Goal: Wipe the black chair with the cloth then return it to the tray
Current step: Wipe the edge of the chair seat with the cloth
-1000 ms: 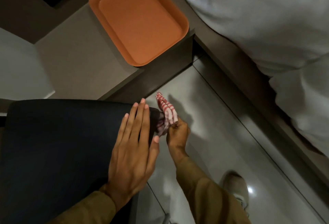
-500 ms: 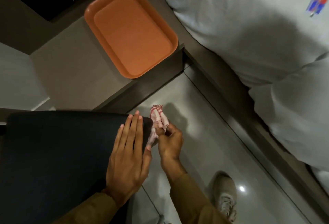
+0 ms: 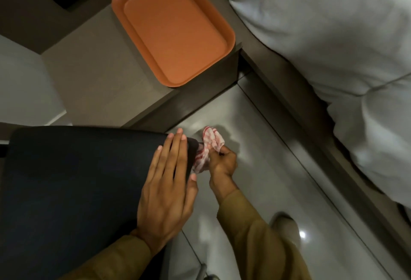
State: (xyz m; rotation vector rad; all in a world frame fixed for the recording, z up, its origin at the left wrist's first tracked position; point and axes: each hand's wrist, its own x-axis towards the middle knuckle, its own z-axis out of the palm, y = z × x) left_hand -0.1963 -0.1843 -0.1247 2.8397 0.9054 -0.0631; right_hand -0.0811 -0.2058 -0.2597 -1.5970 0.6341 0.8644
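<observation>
The black chair (image 3: pixel 73 181) fills the lower left, seen from above. My left hand (image 3: pixel 166 188) lies flat on its right end, fingers straight and together, holding nothing. Just past that end, my right hand (image 3: pixel 222 164) grips a bunched red-and-white striped cloth (image 3: pixel 208 146) and presses it against the chair's right edge. Part of the cloth is hidden behind the chair edge and my fingers. The orange tray (image 3: pixel 120 1) sits on the beige table beyond the chair, with nothing in it.
A beige table (image 3: pixel 95 88) with a dark side panel stands behind the chair. White bedding (image 3: pixel 322 41) on a dark bed frame runs along the right. Glossy grey floor tiles (image 3: pixel 289 168) lie between; my shoe (image 3: pixel 287 228) is at the lower right.
My right hand with the cloth slid slightly down along the chair's right edge, the cloth now more crumpled. My left hand stays flat on the chair. The camera view shifted.
</observation>
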